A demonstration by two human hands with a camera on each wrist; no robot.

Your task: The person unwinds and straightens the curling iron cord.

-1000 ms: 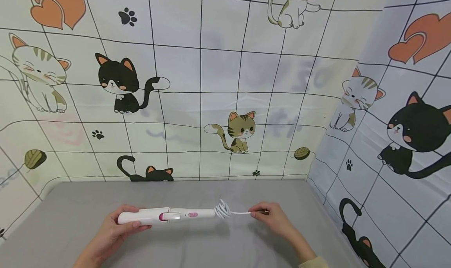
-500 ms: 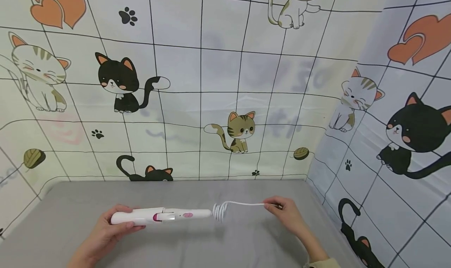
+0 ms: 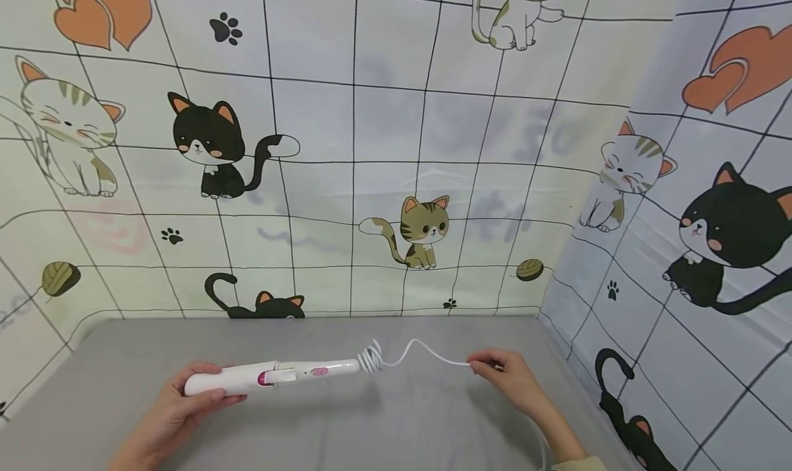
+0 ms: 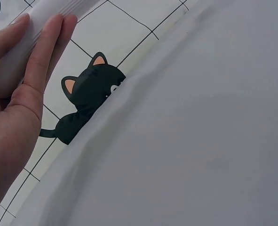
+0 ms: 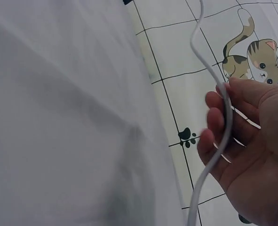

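Note:
A white curling iron [image 3: 297, 372] with pink buttons is held above the grey table, its cord end pointing right. My left hand [image 3: 185, 406] grips the barrel end, thumb in front and fingers behind; the left wrist view shows the same hand [image 4: 23, 94] around the white body [image 4: 40, 28]. The white cord [image 3: 427, 347] leaves a coil [image 3: 371, 357] at the handle's end and runs slack to my right hand [image 3: 510, 381], which pinches it between thumb and index finger. In the right wrist view the cord [image 5: 207, 61] passes across the curled fingers [image 5: 216, 122] and hangs below.
A grey cloth-covered table [image 3: 346, 436] lies beneath both hands. Behind it stands a white cloth wall [image 3: 322, 203] printed with cats and grid lines, and another such wall [image 3: 699, 347] rises on the right.
My right hand has moved right along or with the cord, so a longer stretch hangs out of the coil, now slack. The left hand and curling iron have shifted slightly left.

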